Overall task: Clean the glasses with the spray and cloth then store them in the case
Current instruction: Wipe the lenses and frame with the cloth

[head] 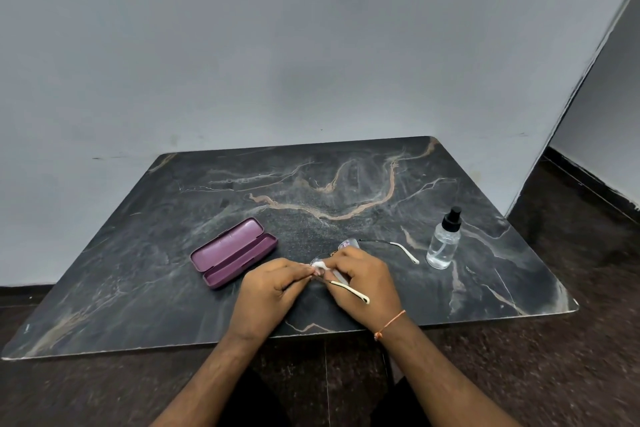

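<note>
From the head view, both hands close a grip on the thin-framed, white-tipped glasses point(349, 253) above the dark marbled desk point(346, 184), left hand point(273, 291) pinching the white cloth point(318, 265), right hand point(363, 279) the frame; the open purple case point(233, 251) lies left, nearer the left hand.

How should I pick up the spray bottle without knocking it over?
Grip the spray bottle around its clear round body, below the black nozzle, coming from its right side. It stands upright and alone near the table's right edge, and the glasses' arm lies to its left.
</note>
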### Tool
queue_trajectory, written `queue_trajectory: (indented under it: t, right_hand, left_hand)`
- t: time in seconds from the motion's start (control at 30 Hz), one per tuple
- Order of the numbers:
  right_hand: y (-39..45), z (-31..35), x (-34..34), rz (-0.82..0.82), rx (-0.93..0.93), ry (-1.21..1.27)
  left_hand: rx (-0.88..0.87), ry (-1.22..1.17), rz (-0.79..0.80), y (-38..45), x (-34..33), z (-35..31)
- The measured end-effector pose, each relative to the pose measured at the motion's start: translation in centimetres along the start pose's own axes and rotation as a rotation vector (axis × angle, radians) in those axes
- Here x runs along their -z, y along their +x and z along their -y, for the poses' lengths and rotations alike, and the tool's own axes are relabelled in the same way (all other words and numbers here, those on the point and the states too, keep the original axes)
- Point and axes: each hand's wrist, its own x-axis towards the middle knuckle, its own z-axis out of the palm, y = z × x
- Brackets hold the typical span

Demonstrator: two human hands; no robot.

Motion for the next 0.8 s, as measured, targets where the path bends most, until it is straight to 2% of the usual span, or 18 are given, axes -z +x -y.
queue_trajectory:
  t: [0.1, 0.17, 0.33, 0.4, 0.53, 0.6, 0.7, 0.8]
  right_hand:
    - [0.37, 0.01, -0.18, -0.133, -0.049, -0.015]
    - [0.48, 0.13, -0.2, -0.16, -0.066, -0.018]
    - [0.01, 0.09, -0.09, 0.013, 0.007, -0.023]
    - [0.0, 0.04, -0.18, 0.009, 0.002, -0.047]
    - [0.29, 0.06, -0.47, -0.113, -0.065, -0.117]
    - [0.24, 0.23, -0.35, -0.074, -0.088, -0.107]
    - [-0.08, 0.61, -0.04, 0.084, -0.046, -0.059]
    - [-0.05, 0.6, -0.15, 0.062, -0.038, -0.094]
  left_hand:
    - [-0.007, -0.004, 0.017, 0.01, -0.03, 0.03]
    - [-0.017, 0.01, 0.028, 0.0, -0.06, 0.11]
    - [-0.045, 0.033, 0.048, -0.18, -0.14, 0.21]
    - [-0.039, 0.035, 0.044, -0.19, -0.07, 0.19]
    - [-0.04, 0.04, 0.032, -0.09, 0.02, -0.02]
    - [-0.046, 0.046, 0.029, -0.04, 0.07, -0.07]
    - [-0.031, 0.056, 0.013, 0.0, 0.12, 0.01]
    - [-0.021, 0.055, 0.012, -0.01, 0.12, -0.02]
